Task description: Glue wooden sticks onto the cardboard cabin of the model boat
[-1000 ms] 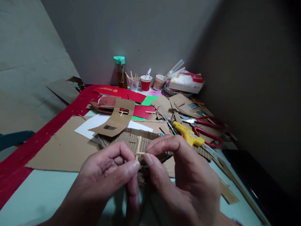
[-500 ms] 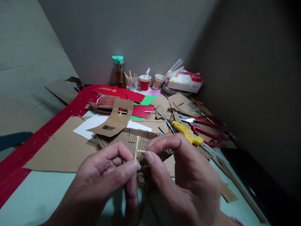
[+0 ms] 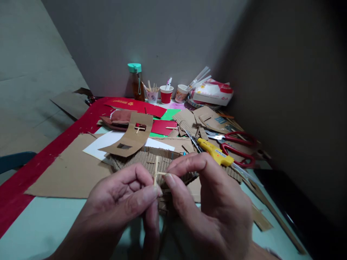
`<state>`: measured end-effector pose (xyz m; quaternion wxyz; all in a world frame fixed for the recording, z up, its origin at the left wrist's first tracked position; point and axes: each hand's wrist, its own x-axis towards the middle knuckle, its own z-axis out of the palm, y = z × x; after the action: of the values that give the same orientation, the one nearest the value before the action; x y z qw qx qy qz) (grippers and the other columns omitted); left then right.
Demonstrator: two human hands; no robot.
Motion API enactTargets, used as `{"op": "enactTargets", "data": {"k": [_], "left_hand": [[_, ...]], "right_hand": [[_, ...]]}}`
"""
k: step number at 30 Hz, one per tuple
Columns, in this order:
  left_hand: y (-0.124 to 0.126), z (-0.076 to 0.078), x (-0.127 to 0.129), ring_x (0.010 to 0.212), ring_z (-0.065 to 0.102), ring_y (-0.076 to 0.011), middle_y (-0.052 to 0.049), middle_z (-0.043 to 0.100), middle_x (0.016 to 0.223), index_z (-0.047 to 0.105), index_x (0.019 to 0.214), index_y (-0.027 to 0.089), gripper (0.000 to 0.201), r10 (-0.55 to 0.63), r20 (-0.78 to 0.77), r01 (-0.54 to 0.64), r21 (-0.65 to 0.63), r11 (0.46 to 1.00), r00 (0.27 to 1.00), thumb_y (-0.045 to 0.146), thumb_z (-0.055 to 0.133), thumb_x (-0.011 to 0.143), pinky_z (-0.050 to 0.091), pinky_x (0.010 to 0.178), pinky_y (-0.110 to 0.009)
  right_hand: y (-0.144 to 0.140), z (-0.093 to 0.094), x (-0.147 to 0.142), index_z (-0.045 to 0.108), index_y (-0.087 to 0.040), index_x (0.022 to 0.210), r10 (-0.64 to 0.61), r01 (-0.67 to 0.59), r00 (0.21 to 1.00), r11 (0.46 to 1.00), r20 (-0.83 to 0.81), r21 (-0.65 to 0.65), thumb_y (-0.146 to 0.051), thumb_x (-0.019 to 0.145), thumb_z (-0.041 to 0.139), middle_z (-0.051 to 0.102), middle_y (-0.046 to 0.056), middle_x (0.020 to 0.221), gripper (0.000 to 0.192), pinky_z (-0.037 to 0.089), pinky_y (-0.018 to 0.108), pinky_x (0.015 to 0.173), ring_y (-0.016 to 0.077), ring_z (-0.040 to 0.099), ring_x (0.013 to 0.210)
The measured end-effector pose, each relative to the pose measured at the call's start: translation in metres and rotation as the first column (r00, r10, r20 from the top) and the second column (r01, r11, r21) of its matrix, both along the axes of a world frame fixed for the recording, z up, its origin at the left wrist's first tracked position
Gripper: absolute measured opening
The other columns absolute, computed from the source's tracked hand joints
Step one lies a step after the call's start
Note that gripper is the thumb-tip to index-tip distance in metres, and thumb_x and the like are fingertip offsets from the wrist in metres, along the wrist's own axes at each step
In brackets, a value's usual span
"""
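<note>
My left hand pinches the lower end of a thin wooden stick held upright. A short wooden stick is pinched between thumb and forefinger of my right hand, its tip meeting the side of the upright stick; the two make a sideways T. Beyond my fingers lies a corrugated cardboard piece. Behind it, a bent cardboard strip has two cut-out windows, with a small stick T at the upper one. A yellow glue gun lies just past my right hand.
Red-handled scissors and cardboard scraps lie at the right, near a dark flat object. Along the wall stand a bottle, a cup of sticks and two more cups. A large cardboard sheet lies at the left.
Both hands keep the same pinch, and the sticks stay joined in the same T shape. The whole view has shifted very slightly.
</note>
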<state>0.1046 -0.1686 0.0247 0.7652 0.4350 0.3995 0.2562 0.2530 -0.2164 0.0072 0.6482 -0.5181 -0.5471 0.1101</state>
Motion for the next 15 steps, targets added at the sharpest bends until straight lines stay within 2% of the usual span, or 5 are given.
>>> {"op": "enactTargets", "data": {"k": [7,15], "left_hand": [[-0.0003,0.0002,0.0004,0.044,0.066,-0.0131,0.005,0.067,0.051,0.066,0.068,0.022,0.036,0.015,0.013,-0.015,-0.018,1.000,1.000,0.048,0.091,0.071,0.054,0.042,-0.018],[0.0011,-0.0022,-0.0016,0.043,0.067,-0.0144,0.004,0.069,0.051,0.064,0.071,0.021,0.036,-0.036,0.046,0.037,-0.024,0.999,0.998,0.047,0.088,0.075,0.054,0.043,-0.018]], "right_hand": [[-0.0012,-0.0014,-0.0011,0.059,-0.024,0.085,0.011,-0.012,1.000,1.000,-0.027,-0.028,-0.016,0.091,0.065,0.068,-0.004,0.079,0.011,0.045,0.030,0.064,0.0144,0.064,0.076],[-0.0030,-0.0013,-0.0021,0.059,-0.026,0.087,0.025,-0.028,0.998,0.998,-0.056,-0.059,-0.019,0.094,0.063,0.066,-0.005,0.078,0.010,0.045,0.032,0.066,0.0148,0.063,0.076]]}}
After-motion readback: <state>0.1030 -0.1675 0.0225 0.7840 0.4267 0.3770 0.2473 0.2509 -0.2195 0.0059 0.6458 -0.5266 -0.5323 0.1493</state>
